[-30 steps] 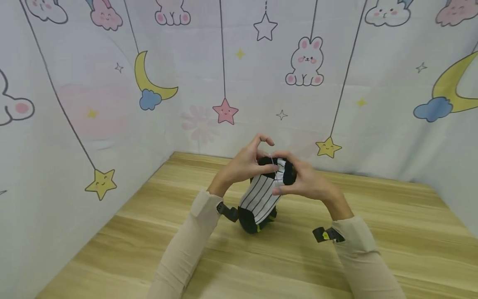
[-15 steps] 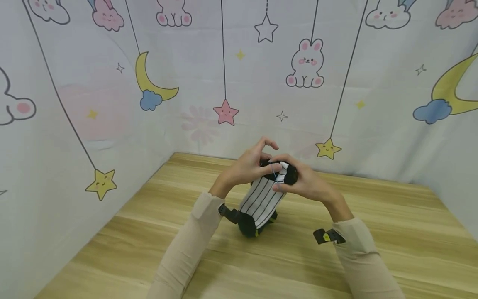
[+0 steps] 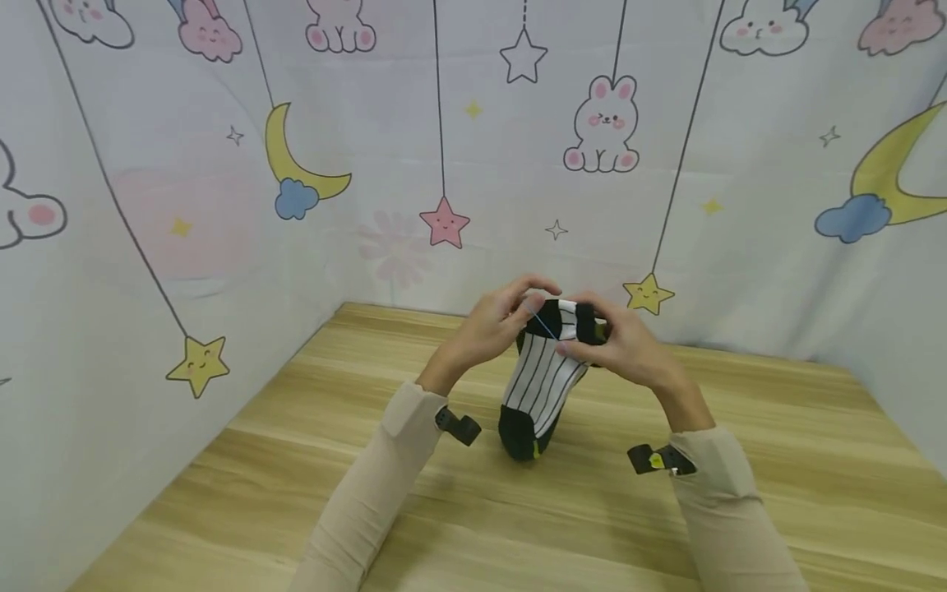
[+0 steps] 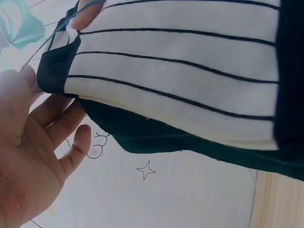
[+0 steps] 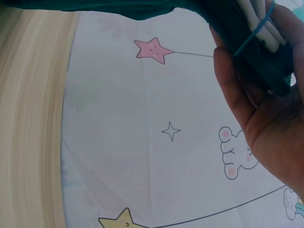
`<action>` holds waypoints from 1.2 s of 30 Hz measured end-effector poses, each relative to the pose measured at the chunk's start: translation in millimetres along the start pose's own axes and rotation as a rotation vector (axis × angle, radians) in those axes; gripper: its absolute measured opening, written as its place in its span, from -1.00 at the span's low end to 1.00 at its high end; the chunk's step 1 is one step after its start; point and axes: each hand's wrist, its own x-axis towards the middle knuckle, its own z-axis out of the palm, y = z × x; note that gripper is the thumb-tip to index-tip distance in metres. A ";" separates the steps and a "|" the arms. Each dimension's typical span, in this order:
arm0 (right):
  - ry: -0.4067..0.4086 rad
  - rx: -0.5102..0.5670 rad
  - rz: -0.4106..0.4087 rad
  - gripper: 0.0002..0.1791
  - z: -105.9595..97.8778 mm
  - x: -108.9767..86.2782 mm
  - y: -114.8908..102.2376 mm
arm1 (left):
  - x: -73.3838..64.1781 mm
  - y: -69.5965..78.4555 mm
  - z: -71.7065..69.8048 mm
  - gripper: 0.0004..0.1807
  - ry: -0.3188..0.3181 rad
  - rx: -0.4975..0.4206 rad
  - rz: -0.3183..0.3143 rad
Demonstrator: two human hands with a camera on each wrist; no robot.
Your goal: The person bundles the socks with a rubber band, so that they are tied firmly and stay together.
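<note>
A pair of socks, white with thin black stripes and black toes and cuffs, hangs upright and slightly tilted above the table in the head view. My right hand grips their folded upper end, thumb in front and fingers behind. A thin blue elastic band runs from my right thumb across the socks. My left hand pinches the band's other end between thumb and forefinger. In the left wrist view, other fingers of that hand lie behind the black sock edge. The right wrist view shows the band taut over the fold.
A wood-grain table lies beneath the hands. Behind it hangs a pale printed cloth with stars, moons and rabbits, and another side of cloth stands at the left. Both wrists wear black straps.
My left thumb has drawn back from across the socks to their upper left, pulling the band with it. The socks' lower end has swung right and stands more upright.
</note>
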 end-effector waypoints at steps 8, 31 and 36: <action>0.210 -0.052 -0.037 -0.51 -6.7 -2.0 -2.6 | 2.9 0.5 -0.5 -0.61 0.116 0.045 0.066; 0.285 -0.003 -0.129 -0.63 -20.2 -8.4 -4.8 | 2.9 -6.0 0.9 -0.88 -0.002 0.151 0.055; 0.221 -0.027 -0.116 -0.62 -18.3 -7.5 -5.4 | 1.7 -7.5 -1.4 -0.87 -0.072 0.165 0.015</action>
